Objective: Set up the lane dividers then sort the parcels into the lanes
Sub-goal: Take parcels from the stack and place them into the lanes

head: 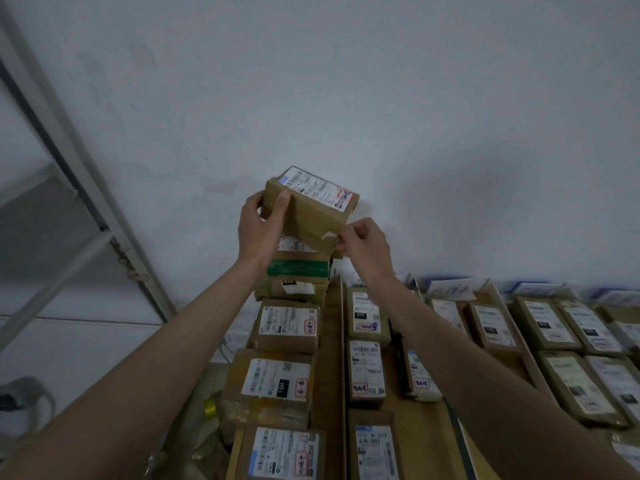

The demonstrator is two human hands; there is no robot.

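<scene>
Parcel (311, 206) in brown cardboard is held up in front of a pale wall (346, 81), tilted, its white shipping label facing up and away. Left hand (259, 226) grips its left end, thumb curled over the near face and fingers wrapped behind. Right hand (363, 244) pinches the lower right corner, where a torn flap of tape or paper sticks out, with thumb and fingertips closed on that corner and the other fingers curled.

Directly under both hands stands a stack of parcels (294, 289); one of them is wrapped in green tape (298, 268), and the held box sits just above or touching the top one, which of the two I cannot tell. Below the left wrist a row of labelled boxes (280, 375) runs back toward the person. Under the right forearm a second row of boxes (367, 368) lies flat with labels up. Between these two rows, below the gap between the hands, an upright cardboard divider (341, 341) runs lengthwise. Further right of the right arm, more boxes (554, 341) lie in rows, with another slanted cardboard strip (509, 317) between them. Far left of the left arm, a grey metal frame (69, 150) leans along the wall.
</scene>
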